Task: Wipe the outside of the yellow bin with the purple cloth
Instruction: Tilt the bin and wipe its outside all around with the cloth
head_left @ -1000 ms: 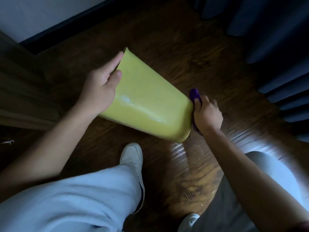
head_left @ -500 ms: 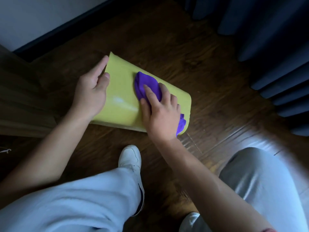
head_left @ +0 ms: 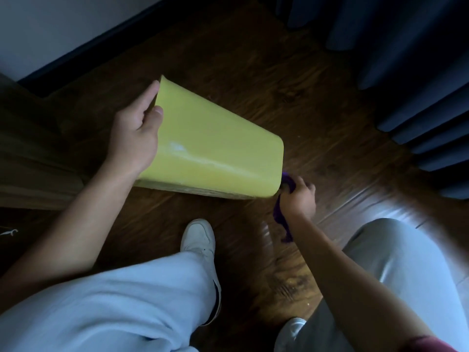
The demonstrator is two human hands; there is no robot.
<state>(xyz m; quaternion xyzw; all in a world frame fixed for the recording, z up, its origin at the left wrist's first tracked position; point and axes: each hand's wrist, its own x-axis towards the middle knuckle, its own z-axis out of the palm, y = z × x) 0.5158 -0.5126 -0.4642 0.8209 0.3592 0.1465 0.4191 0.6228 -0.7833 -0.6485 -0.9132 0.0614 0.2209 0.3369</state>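
The yellow bin lies tipped on its side over the dark wooden floor, its closed base pointing right and toward me. My left hand grips the bin at its rim end on the left, thumb on the upper face. My right hand is at the bin's lower right corner, beside the base, closed on the purple cloth. Part of the cloth hangs down below the hand. The bin's opening is hidden from me.
My left leg and white shoe are just below the bin; my right knee is at lower right. Dark blue curtains hang at the upper right. A dark skirting board runs along the wall at upper left, with wooden furniture at left.
My right hand slid the cloth off the bin's upper face down to its lower right corner by the base. The bin has tilted so that more of its upper face shows.
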